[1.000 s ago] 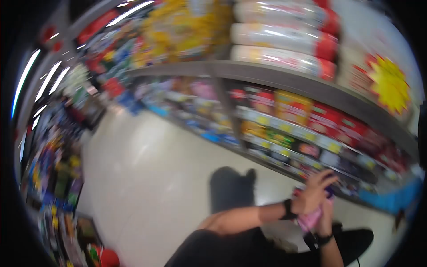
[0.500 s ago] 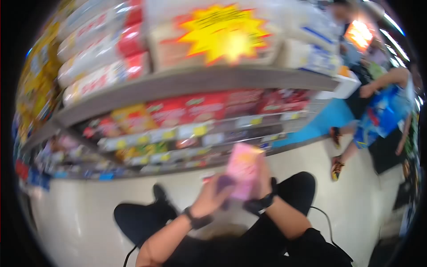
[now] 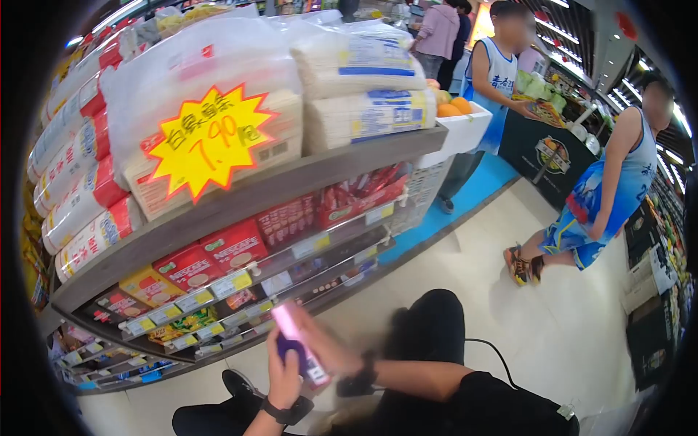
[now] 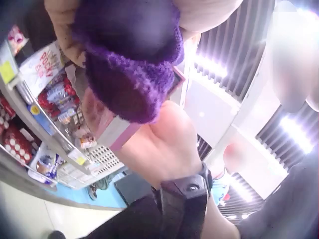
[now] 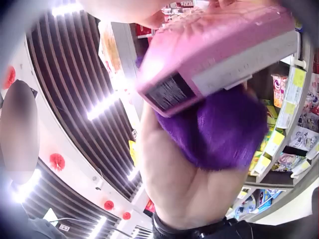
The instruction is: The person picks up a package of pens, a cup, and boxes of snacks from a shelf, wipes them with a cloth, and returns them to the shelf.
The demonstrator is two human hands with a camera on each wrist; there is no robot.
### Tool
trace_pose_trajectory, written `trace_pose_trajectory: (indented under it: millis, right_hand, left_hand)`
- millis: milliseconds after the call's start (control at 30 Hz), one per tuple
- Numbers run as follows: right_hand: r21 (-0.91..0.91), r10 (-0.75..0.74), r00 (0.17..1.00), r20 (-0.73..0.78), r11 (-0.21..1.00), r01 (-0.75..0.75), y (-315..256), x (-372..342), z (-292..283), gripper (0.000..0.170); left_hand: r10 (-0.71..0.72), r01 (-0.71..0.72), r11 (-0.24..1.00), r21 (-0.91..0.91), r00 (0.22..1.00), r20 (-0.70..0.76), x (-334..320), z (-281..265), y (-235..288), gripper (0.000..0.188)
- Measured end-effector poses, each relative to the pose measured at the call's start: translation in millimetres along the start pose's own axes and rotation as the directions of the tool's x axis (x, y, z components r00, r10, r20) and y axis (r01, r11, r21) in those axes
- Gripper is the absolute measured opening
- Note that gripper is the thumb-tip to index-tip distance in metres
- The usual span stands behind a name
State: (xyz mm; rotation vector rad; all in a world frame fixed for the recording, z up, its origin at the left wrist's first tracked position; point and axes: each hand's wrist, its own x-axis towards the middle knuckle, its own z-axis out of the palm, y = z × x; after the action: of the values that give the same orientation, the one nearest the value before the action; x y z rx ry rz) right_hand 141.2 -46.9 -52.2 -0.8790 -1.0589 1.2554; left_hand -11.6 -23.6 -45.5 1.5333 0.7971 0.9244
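A pink box [image 3: 314,369] [image 5: 219,50] is held in both hands at lower centre of the head view, standing tilted. My left hand [image 3: 285,376] [image 5: 187,174] grips it from the left, with a fuzzy purple knitted item [image 3: 291,347] [image 4: 129,74] [image 5: 219,129] between palm and box, thumb on the purple. From the right, my right hand [image 3: 327,350] [image 4: 159,142] holds the box, its fingers along the side and partly blurred. In the left wrist view the purple item covers much of the box [image 4: 117,132]. Part of the right fingers is hidden.
A shelf unit [image 3: 247,221] with red and yellow boxes stands in front, topped by wrapped packs [image 3: 374,116] and a yellow price sign [image 3: 211,142]. Two people in blue and white stand right, one [image 3: 607,189] in the aisle. A cable [image 3: 502,352] curves beside my knee.
The head view has swung right along the shelf, bringing the aisle and people into view. The box, first broad face up, is now turned edge-on, with the hands still around it.
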Motion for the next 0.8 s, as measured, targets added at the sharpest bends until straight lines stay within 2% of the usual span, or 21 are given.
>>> trace_pose_trajectory:
  millis: [67, 100, 133, 167, 200, 267, 300, 333, 367, 400, 467, 500, 533, 600, 633, 667, 733, 767, 800]
  right_hand:
    - [0.011, 0.125, 0.989, 0.079, 0.992, -0.126, 0.2, -11.8, 10.8, 0.074]
    - [-0.068, 0.119, 0.985, 0.126, 0.991, -0.112, -3.9, -16.8, 14.9, 0.077]
    - [-0.144, 0.118, 0.977, 0.176, 0.985, -0.093, -8.2, -20.7, 19.7, 0.080]
    - [-0.113, 0.143, 0.975, 0.170, 0.986, -0.125, -13.2, -20.0, 23.6, 0.084]
    - [-0.054, 0.120, 0.986, 0.114, 0.992, -0.115, -5.4, -16.8, 19.8, 0.084]
    - [0.067, 0.087, 0.996, -0.003, 0.994, -0.086, 15.9, -10.9, 8.5, 0.084]
    - [0.019, -0.007, 0.994, -0.109, 1.000, 0.009, -6.5, -8.5, 7.2, 0.079]
    - [0.022, -0.059, 0.979, -0.194, 0.998, 0.065, 14.7, -1.0, -8.7, 0.072]
    - [0.051, -0.055, 0.970, -0.237, 0.996, 0.069, 0.0, 3.4, -16.4, 0.067]
    - [0.036, -0.093, 0.923, -0.373, 0.993, 0.115, 2.2, 8.5, -20.1, 0.066]
    - [-0.017, -0.067, 0.884, -0.462, 0.998, 0.067, -19.3, 11.1, -12.0, 0.070]
    - [-0.040, -0.054, 0.861, -0.505, 0.998, 0.039, -30.1, 12.5, -8.2, 0.072]
    - [-0.178, -0.173, 0.848, -0.501, 0.979, 0.095, -21.7, 15.8, -10.4, 0.074]
    - [-0.154, -0.169, 0.867, -0.468, 0.982, 0.108, -7.8, 18.9, -16.5, 0.076]
    - [-0.107, -0.150, 0.875, -0.461, 0.988, 0.113, -11.6, 19.5, -18.5, 0.077]
    - [-0.060, -0.131, 0.882, -0.453, 0.991, 0.117, -15.4, 20.0, -20.6, 0.078]
    - [0.115, -0.056, 0.889, -0.454, 0.986, 0.120, -44.7, 22.1, -24.3, 0.080]
    - [0.135, -0.015, 0.908, -0.419, 0.988, 0.079, -52.1, 23.2, -34.3, 0.065]
    - [0.020, -0.015, 0.938, -0.347, 1.000, 0.024, -55.5, 26.1, -47.4, 0.056]
  left_hand:
    - [0.107, -0.111, 0.993, -0.031, 0.990, -0.092, 9.0, 0.2, -1.7, 0.063]
    - [0.121, -0.127, 0.991, -0.044, 0.987, -0.106, 15.3, -3.3, 0.6, 0.072]
    - [0.004, -0.024, 0.982, -0.185, 0.994, -0.106, 15.8, -3.5, 15.1, 0.073]
    - [-0.020, 0.012, 0.975, -0.221, 0.999, -0.032, 15.1, -5.3, 11.3, 0.077]
    - [-0.041, 0.050, 0.966, -0.253, 0.998, 0.041, 13.7, -8.0, 7.1, 0.081]
    - [-0.028, 0.047, 0.993, -0.111, 0.985, 0.170, 8.0, 4.4, 10.8, 0.084]
    - [0.033, -0.017, 0.997, -0.072, 0.972, 0.232, 3.6, 9.6, 10.2, 0.084]
    - [0.084, -0.079, 0.996, -0.030, 0.956, 0.282, -3.2, 13.7, 9.3, 0.086]
    - [0.030, -0.045, 0.998, 0.037, 0.946, 0.323, -10.5, 19.1, 14.2, 0.081]
    - [-0.029, -0.010, 0.994, 0.107, 0.936, 0.352, -15.5, 25.4, 20.1, 0.077]
    - [-0.085, 0.032, 0.978, 0.205, 0.963, 0.256, -18.6, 32.5, 18.1, 0.066]
    - [-0.229, 0.225, 0.973, 0.043, 0.950, 0.212, -14.0, 35.1, 38.3, 0.051]
    - [-0.243, 0.250, 0.968, 0.002, 0.943, 0.229, -13.0, 32.7, 24.4, 0.051]
    - [-0.210, 0.210, 0.978, 0.014, 0.968, 0.135, -7.7, 26.3, 12.8, 0.049]
    - [-0.143, 0.136, 0.989, 0.063, 0.982, 0.123, -4.4, 19.4, 0.2, 0.046]
    - [-0.133, 0.128, 0.991, 0.040, 0.981, 0.139, -0.8, 13.0, -7.5, 0.037]
    - [-0.314, 0.335, 0.916, -0.223, 0.941, 0.126, 8.6, 0.6, -7.0, 0.025]
    - [-0.455, 0.492, 0.806, -0.330, 0.871, 0.186, 10.0, -8.5, 8.8, 0.018]
    - [-0.458, 0.504, 0.800, -0.326, 0.864, 0.211, 13.6, -16.3, 10.6, 0.016]
